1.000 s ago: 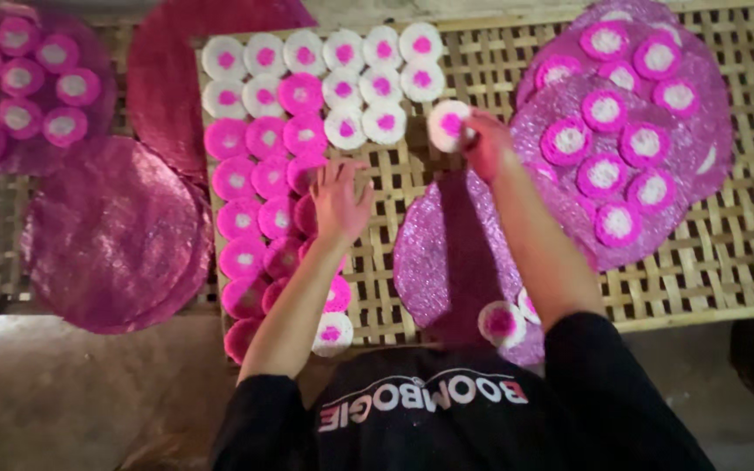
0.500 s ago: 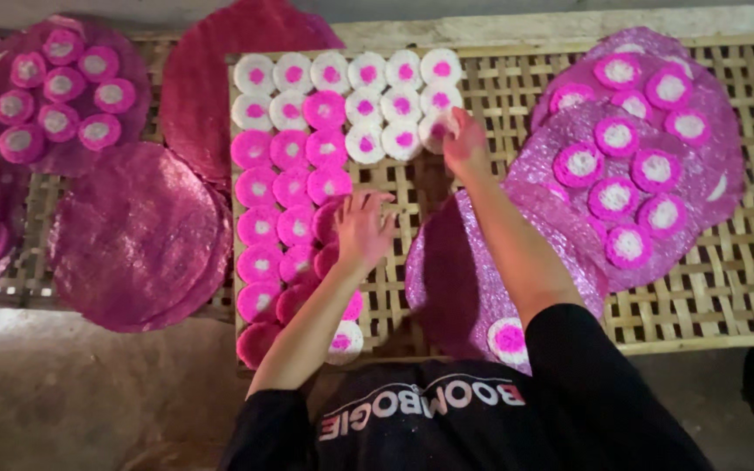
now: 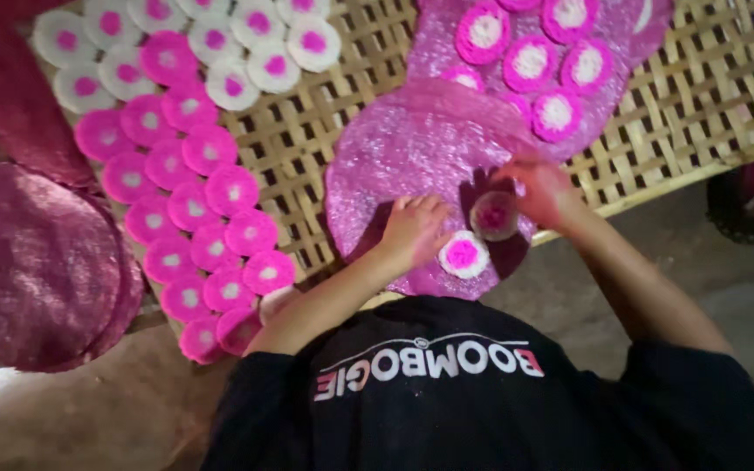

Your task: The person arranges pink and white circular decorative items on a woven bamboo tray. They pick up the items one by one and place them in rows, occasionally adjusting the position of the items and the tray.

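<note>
Right hand (image 3: 544,192) pinches a small round disc (image 3: 494,215) by its right edge, fingers clamped; left hand (image 3: 412,228) rests flat, fingers together, on the glittery pink mat (image 3: 412,144); a second disc (image 3: 463,254) lies just right of the left hand, nearer it; both discs are round, without a long axis.

Right hand (image 3: 544,194) on small disc (image 3: 494,215), pink mat (image 3: 403,153) beneath.

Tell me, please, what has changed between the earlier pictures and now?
Both hands came back from the rows of small discs to the big glittery pink disc. The right hand now holds a small disc; the left hand rests beside another. The rows look unchanged.
</note>
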